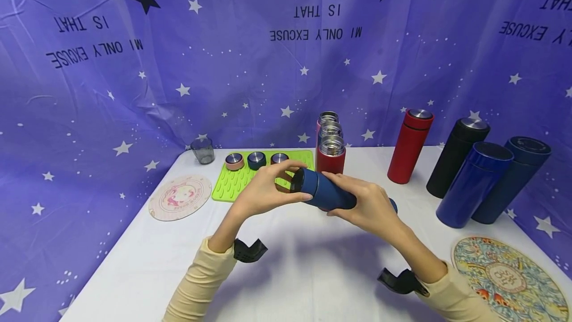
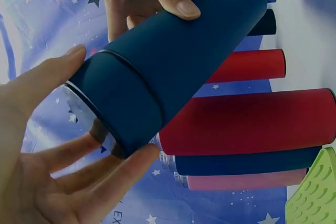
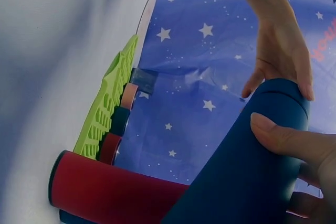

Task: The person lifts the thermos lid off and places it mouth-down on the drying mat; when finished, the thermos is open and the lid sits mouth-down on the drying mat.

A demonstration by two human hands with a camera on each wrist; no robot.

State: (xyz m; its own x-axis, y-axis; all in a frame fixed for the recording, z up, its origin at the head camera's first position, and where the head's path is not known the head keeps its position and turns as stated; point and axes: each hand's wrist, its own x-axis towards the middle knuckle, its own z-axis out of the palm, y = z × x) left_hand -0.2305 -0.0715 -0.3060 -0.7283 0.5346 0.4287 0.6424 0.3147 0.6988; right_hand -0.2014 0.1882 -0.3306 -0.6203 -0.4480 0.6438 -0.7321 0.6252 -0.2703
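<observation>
A dark blue thermos flask (image 1: pixel 330 192) is held tilted above the table, its lidded end toward the left. My right hand (image 1: pixel 367 201) grips its body, the thumb (image 3: pixel 265 123) lying along the side. My left hand (image 1: pixel 268 188) holds the lid (image 2: pixel 113 95) between thumb and fingertips, and a thin seam shows between lid and body. Just behind stand three flasks with their metal necks bare: a red one (image 1: pixel 330 163), a blue one and a pink one (image 2: pixel 247 181), in a row.
On a green mat (image 1: pixel 232 185) sit three lids: pink (image 1: pixel 234 162), blue (image 1: pixel 256 161) and red (image 1: pixel 279 158). A dark cup (image 1: pixel 203 151) and a round pink mat (image 1: pixel 180 198) are at left. Capped flasks, red (image 1: pixel 408 150), black (image 1: pixel 457 158) and blue (image 1: pixel 473 188), stand right, beyond a patterned round mat (image 1: pixel 527 287).
</observation>
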